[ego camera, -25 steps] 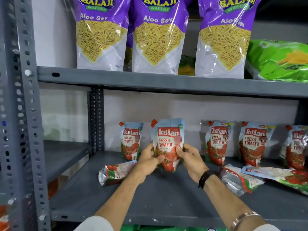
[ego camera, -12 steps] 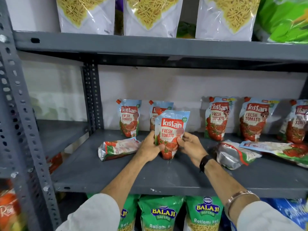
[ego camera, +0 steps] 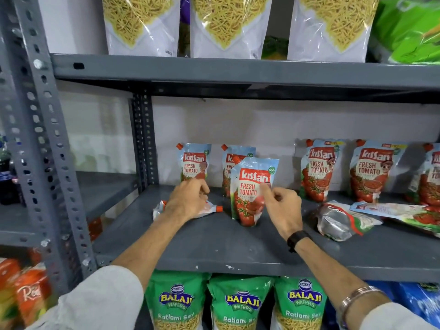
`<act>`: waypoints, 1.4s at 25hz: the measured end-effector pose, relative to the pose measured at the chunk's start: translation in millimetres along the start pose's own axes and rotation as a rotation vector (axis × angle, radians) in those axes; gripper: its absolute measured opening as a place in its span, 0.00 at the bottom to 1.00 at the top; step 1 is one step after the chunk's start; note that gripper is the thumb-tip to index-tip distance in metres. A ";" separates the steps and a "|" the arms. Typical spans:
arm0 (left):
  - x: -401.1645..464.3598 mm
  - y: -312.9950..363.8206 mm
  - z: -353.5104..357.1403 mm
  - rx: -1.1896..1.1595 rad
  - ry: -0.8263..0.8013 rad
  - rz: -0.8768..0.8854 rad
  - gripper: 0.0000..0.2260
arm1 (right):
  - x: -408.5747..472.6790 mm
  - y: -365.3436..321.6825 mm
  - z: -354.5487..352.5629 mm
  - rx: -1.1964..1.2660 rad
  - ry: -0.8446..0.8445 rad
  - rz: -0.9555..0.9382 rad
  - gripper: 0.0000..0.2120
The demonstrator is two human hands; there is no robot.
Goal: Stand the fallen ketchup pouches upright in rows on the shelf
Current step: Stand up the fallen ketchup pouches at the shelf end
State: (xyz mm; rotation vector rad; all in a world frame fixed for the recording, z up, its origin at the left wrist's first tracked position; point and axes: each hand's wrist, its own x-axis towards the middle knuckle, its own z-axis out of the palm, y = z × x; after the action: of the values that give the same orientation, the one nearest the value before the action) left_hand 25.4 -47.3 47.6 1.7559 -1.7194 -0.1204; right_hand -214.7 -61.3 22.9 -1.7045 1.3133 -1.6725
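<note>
A Kissan ketchup pouch (ego camera: 252, 191) stands upright on the grey shelf (ego camera: 214, 246), in front of the back row. My right hand (ego camera: 283, 208) is just right of it, fingers loosely apart, index fingertip touching its front. My left hand (ego camera: 188, 198) rests on a fallen pouch (ego camera: 210, 208) lying flat at the left, fingers curled over it. Upright pouches (ego camera: 194, 163) (ego camera: 319, 170) (ego camera: 373, 170) line the back wall. At the right lie two more fallen pouches, one showing its silver back (ego camera: 342, 220) and one lying flat (ego camera: 400, 213).
Slotted grey posts (ego camera: 42, 139) (ego camera: 142, 139) bound the shelf's left end. The shelf above (ego camera: 238, 72) carries Aloo Sev bags (ego camera: 142, 20). Green Balaji bags (ego camera: 240, 303) stand on the level below.
Both hands have let go of the pouch, which now stands on the shelf. My left hand has moved left onto the fallen pouch; my right hand has drawn slightly back.
</note>
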 end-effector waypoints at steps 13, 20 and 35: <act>-3.1 -51.1 -15.7 0.591 -0.074 0.078 0.13 | -32.4 -23.1 90.8 -0.207 -0.462 0.132 0.01; 5.5 -55.3 -50.7 -0.778 -0.005 -0.220 0.12 | -33.1 -44.1 118.0 0.187 -0.517 0.315 0.15; -11.6 -53.4 -66.6 -0.693 -0.186 -0.048 0.33 | -19.3 -77.2 128.3 0.361 -0.433 0.250 0.14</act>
State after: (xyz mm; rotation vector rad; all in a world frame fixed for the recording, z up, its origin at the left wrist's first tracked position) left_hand 103.0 -15.7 67.4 1.2878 -1.5015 -0.8191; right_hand -66.8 -49.2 50.9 -1.5039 0.9121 -1.2200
